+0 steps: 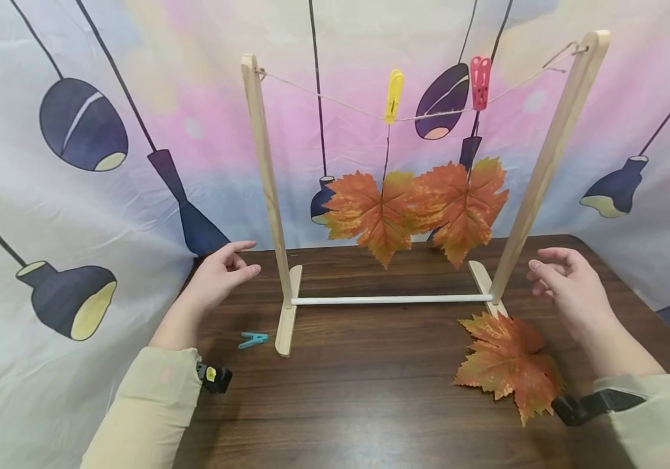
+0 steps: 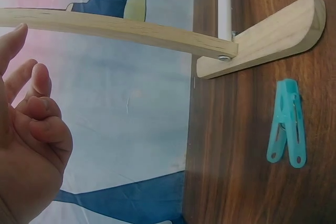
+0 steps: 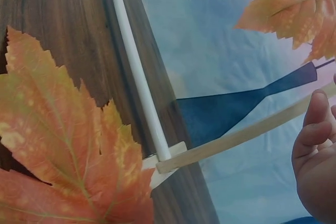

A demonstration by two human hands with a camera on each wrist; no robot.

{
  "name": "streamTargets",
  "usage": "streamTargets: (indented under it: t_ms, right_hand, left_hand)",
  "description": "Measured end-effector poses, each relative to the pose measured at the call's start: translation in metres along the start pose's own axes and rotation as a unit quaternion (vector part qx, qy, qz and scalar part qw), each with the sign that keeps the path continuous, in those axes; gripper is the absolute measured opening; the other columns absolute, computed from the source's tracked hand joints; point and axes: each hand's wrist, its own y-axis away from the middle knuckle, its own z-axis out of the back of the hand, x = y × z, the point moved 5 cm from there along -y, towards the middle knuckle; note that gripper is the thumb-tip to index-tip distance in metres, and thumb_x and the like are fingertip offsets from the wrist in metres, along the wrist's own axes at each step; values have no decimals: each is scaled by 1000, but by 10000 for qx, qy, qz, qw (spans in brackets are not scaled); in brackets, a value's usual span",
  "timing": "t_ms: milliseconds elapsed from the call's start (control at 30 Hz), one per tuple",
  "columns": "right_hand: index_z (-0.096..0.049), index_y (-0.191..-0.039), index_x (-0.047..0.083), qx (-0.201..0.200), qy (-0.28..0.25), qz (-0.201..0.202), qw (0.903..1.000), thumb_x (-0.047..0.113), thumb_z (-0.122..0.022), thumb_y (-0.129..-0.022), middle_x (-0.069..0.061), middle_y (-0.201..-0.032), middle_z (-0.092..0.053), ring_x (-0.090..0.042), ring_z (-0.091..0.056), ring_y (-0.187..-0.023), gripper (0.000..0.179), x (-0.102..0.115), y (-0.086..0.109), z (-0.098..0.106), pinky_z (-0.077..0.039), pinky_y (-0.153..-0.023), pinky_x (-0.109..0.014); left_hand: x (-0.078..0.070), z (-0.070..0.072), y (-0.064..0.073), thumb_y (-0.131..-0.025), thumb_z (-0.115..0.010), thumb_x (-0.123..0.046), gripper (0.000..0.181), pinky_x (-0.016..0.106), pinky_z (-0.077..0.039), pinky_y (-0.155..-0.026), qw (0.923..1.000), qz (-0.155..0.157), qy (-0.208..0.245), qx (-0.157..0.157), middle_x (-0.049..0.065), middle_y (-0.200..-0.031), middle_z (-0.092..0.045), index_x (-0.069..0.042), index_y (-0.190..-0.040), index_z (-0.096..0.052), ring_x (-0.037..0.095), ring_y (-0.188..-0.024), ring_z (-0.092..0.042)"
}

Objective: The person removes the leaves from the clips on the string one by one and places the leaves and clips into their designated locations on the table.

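My left hand (image 1: pixel 221 273) is raised left of the wooden rack's left post (image 1: pixel 267 176), holding nothing, its fingers loosely bent. Outside the right post (image 1: pixel 546 169), my right hand (image 1: pixel 572 286) hovers, likewise with nothing in it. Between the posts a thin string (image 1: pixel 335 102) sags. A yellow clothespin (image 1: pixel 393 96) and a red clothespin (image 1: pixel 480 83) sit on it, each above an orange maple leaf, the left leaf (image 1: pixel 378 212) overlapping the right leaf (image 1: pixel 466 205). A third leaf (image 1: pixel 508 361) lies on the table below my right hand. A blue clothespin (image 2: pixel 286 121) rests near the rack's left foot.
A white crossbar (image 1: pixel 393 300) joins the rack's two feet low over the dark wooden table (image 1: pixel 358 404). Behind it hangs a cloth backdrop (image 1: pixel 206 130) printed with lamps. Camera straps circle both wrists.
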Motion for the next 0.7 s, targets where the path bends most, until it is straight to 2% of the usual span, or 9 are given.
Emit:
streamTargets:
  t_ms: [233, 433, 700]
  right_hand:
    - [-46, -108, 15, 55, 219, 98, 9997, 13, -61, -92, 5, -77, -65, -10, -56, -58, 23, 8, -3, -4, -43, -53, -22]
    - [-46, -108, 13, 71, 107, 179, 9998, 12, -62, -91, 4, -76, -65, -9, -56, -57, 23, 15, -6, -7, -44, -51, -20]
    - [-45, -107, 11, 153, 27, 250, 9996, 11, -61, -91, 4, -75, -64, -9, -56, -56, 23, 22, -10, -9, -45, -50, -20]
  left_hand:
    - [-7, 6, -3, -90, -63, -34, 58, 32, -39, -58, 9999, -126, -47, -65, 9, -86, -57, -12, -140, -43, 20, -67, -47]
    - [-17, 14, -5, -90, -63, -29, 54, 30, -39, -60, 9990, -344, -95, -260, 7, -83, -58, -9, -138, -46, 18, -71, -48]
    - [-28, 21, -6, -91, -63, -27, 53, 29, -40, -60, 9989, -339, -65, -302, 7, -86, -57, -10, -138, -46, 17, -72, -48]
